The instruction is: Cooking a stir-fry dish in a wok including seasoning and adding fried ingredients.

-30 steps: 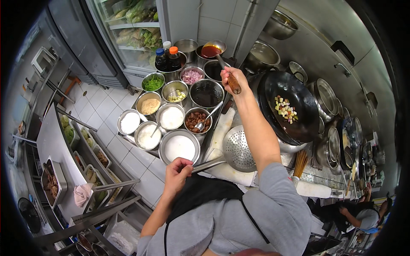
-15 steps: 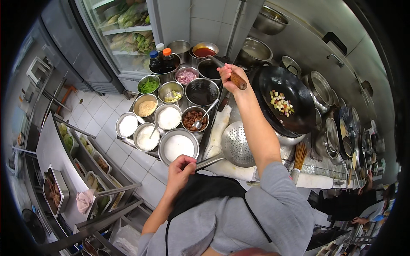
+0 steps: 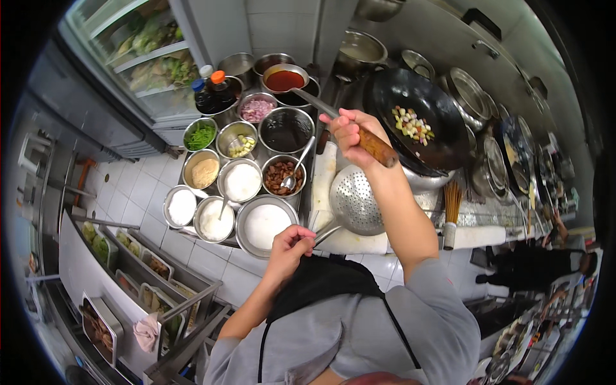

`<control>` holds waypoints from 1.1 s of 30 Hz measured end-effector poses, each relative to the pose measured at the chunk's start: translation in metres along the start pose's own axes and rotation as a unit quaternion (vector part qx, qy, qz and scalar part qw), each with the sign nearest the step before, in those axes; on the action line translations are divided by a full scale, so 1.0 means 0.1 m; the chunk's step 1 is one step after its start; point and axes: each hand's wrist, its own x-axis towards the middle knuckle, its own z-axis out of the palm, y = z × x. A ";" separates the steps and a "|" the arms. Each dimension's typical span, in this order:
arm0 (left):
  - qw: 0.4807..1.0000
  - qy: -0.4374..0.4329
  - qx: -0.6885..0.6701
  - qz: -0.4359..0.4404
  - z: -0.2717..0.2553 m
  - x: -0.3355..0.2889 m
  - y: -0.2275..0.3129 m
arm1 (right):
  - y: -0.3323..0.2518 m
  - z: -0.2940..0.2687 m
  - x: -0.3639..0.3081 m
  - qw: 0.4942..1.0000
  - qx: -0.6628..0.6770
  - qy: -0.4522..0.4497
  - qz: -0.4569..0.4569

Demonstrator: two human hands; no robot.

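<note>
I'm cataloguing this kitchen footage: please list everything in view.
ladle: one, silver with brown handle, upper centre
perforated strainer: one, silver, centre
wok: one, black, upper right
diced food: many pieces, mixed colours, in wok
white-filled bowls: four, silver, left of strainer
bottles: three, blue-, white- and orange-capped, upper left
brush: one, tan, right of strainer
glass-fronted fridge: one, grey, upper left
other pots: uncounted, silver, around these
co-worker: at least one, black-clothed, right
left hand: one, bare, at strainer's handle
right hand: one, bare, gripping ladle
</note>
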 end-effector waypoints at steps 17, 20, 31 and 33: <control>0.987 -0.144 0.056 0.046 1.03 0.33 -0.10 | 0.14 -0.64 -2.68 0.991 0.048 -0.043 -0.121; 0.977 -0.157 0.100 0.105 1.47 0.45 -0.23 | -0.26 -0.93 -2.90 0.990 -0.010 -0.010 -0.140; 0.630 -0.025 0.622 0.465 3.12 1.56 -0.64 | -1.49 -1.76 -2.72 0.448 -0.787 0.370 -0.209; 0.586 -0.013 0.656 0.475 3.20 1.71 -0.70 | -1.44 -1.77 -2.78 0.334 -0.829 0.400 -0.203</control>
